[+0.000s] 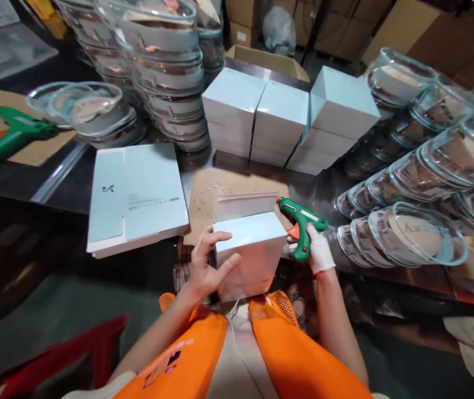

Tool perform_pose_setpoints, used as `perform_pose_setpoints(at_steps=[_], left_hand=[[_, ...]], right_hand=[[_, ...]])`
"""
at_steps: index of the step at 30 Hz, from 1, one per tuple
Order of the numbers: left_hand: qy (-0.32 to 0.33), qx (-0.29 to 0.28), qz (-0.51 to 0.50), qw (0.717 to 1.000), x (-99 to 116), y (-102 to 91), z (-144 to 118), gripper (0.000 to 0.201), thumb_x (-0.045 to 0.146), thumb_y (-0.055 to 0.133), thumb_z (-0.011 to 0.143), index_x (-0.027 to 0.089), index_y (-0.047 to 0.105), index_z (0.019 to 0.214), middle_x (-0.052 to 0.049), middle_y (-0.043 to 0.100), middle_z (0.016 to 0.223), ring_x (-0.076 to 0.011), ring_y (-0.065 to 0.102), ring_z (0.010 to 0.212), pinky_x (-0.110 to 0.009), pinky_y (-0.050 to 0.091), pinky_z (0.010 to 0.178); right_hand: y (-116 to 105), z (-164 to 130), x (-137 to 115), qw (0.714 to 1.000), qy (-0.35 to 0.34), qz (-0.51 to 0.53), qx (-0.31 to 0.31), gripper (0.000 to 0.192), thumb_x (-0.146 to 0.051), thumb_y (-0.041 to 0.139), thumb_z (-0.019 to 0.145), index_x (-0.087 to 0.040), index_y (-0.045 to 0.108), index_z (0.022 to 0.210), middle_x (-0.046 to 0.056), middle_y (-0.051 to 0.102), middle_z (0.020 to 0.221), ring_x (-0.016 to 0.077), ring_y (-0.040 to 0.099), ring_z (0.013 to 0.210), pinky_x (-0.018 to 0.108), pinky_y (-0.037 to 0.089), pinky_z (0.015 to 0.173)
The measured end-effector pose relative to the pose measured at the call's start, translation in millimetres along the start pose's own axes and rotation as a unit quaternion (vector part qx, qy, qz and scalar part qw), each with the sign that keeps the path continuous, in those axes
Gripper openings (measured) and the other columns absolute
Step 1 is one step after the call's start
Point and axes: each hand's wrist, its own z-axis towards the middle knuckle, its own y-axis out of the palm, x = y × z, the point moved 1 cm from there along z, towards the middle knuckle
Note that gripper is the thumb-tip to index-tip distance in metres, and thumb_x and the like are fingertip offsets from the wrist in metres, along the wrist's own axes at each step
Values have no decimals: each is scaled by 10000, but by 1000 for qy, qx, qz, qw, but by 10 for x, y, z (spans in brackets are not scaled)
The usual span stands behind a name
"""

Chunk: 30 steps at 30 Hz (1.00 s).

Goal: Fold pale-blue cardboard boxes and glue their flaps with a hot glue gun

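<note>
A pale blue and white cardboard box is tilted at the table's front edge, close to my body, with a flap standing out on its far side. My left hand grips the box's left end, fingers on top and thumb on the near face. In my right hand, which wears a white glove, is a green hot glue gun. Its orange-tipped nozzle is by the flap's right end. Part of my right fingers is hidden behind the glue gun's handle.
Flat box blanks are stacked at left. Finished-looking boxes stand at the back. Glass containers tower at back left, and more glass containers fill the right. Another green glue gun lies on cardboard at far left.
</note>
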Motion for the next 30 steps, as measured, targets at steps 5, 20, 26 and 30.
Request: perform_pose_setpoints(at_steps=[5,20,26,30], left_hand=[[36,-25,-23,999,-7,-13,48,330,534,743,950,242,693,1096,-43,738,978,-250,724,1040,-419,608,938],[-16,-38,-266,963,-129,174,123,687,514,823,908,429,422,1459,-54,679,1219,-282,727,1211,-481,587,1035],[-32,-84,-250,964,-130,4,139,240,461,813,917,253,703,961,-88,634,1219,-296,658,1200,-479,558,1002],[-35,-66,-252,965,-75,42,116,233,450,833,900,253,723,955,-86,634,1188,-280,603,1214,-433,534,987]], right_hand=[[-176,-314,-219,984,-96,-53,140,381,-580,781,815,-209,803,901,75,786,834,224,702,809,306,539,710],[82,-541,-524,853,-416,-74,-307,703,-800,773,817,-255,789,1261,141,713,1453,335,673,1352,529,517,1173],[208,-662,-596,761,-539,-178,-316,330,-329,681,1040,-285,722,1365,123,704,1452,268,641,1388,480,556,1144],[268,-658,-594,781,-513,-146,-325,253,-264,682,1039,-286,744,1283,120,682,1474,239,676,1323,423,574,1109]])
